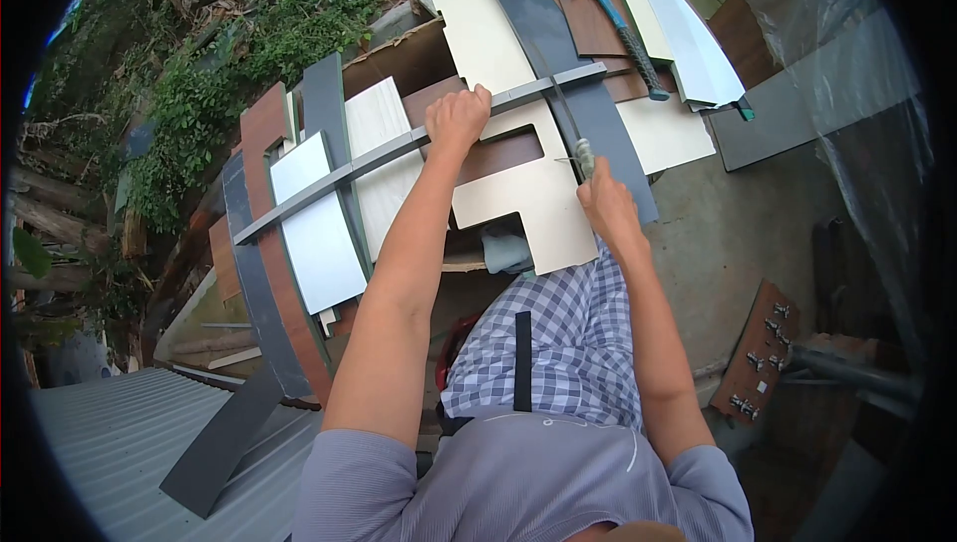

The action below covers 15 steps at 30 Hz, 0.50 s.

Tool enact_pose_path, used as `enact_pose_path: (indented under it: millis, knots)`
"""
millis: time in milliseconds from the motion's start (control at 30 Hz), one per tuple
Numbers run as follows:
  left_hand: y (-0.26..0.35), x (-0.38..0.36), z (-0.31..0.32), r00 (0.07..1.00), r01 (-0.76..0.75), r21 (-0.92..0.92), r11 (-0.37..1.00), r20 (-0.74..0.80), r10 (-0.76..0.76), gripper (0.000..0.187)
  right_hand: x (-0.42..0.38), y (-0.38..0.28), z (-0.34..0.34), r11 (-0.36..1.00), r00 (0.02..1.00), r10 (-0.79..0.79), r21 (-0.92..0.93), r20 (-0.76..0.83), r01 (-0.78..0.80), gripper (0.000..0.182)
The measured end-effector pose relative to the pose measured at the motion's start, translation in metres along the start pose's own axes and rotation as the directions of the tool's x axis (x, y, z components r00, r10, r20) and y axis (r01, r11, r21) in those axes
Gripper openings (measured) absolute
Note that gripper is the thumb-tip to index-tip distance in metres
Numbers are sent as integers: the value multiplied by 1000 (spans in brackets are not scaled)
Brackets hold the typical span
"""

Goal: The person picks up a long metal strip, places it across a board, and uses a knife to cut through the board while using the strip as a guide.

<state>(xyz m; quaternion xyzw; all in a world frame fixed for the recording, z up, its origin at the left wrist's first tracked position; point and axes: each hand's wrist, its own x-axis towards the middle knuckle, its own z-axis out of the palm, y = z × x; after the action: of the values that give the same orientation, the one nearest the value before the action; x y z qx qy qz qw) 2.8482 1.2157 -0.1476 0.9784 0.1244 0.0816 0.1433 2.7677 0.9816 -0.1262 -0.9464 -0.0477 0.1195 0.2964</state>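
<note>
A long grey metal bar [374,157] lies slantwise across several panels. My left hand [458,119] is closed round it near its middle. My right hand [609,205] grips the pale handle of a tool [584,157], whose thin dark blade reaches up to the bar and crosses it near its right end. Under the blade lies a dark grey panel [610,148]. Beside it a cream panel with cut-outs [553,205] sits below my hands. A hammer with a blue and black handle [626,31] rests on the panels at the upper right.
White panels [317,233] and brown panels [289,283] lie at the left. Corrugated metal sheeting [110,432] is at the lower left. A brown board with metal fittings [755,351] lies at the right, near clear plastic sheeting [832,73]. Green plants [189,93] grow behind.
</note>
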Motion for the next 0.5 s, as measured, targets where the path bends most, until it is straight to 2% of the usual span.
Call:
enact_pose_path:
  millis: [100,167,233,367,500]
  knots:
    - [1,2,0,1000,-8,2,1000,-1,8,55,-40,8,-2,997,997,72,3,27,-72,26]
    - [2,-1,1,1000,-15,4,1000,5,15,55,-38,10,-3,997,996,78,5,38,-78,27]
    - [3,1,1,1000,-5,40,999,-28,6,52,-23,8,-5,997,997,74,11,37,-75,27]
    - [4,-1,-1,999,-5,47,999,-44,7,52,39,-11,6,997,994,-68,18,-83,69,23]
    - [3,1,-4,1000,5,38,999,-16,-5,52,63,-20,11,997,990,-78,0,-119,79,21]
